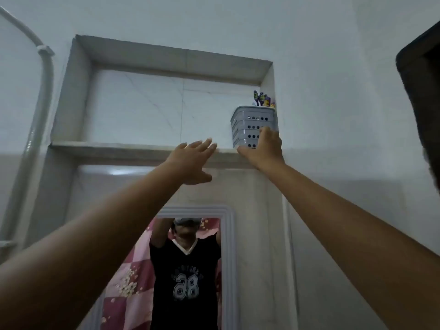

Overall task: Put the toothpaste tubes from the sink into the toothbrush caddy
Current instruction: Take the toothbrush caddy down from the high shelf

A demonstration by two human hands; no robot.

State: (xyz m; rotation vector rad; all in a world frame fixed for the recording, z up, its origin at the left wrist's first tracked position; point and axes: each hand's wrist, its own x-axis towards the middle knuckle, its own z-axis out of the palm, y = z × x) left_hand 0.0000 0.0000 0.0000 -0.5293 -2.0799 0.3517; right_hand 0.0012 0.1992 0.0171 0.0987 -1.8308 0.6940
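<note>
Overhead, my right hand (262, 148) wraps the toothbrush caddy (253, 126) in the niche's (133, 146) right corner; my left hand (190, 160) hovers spread and empty beside it. I'd support underneath, keep it upright. Toothpaste tubes aren't visible.

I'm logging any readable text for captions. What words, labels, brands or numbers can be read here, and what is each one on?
"88", mirrored: large number on the chest of the black T-shirt reflected in the mirror.
Arched small print above that number: too blurred to read.
Grey toothbrush caddy in the wall niche, held by the right hand: no text visible.
Toothbrushes in it: patterned, nothing readable.
</note>
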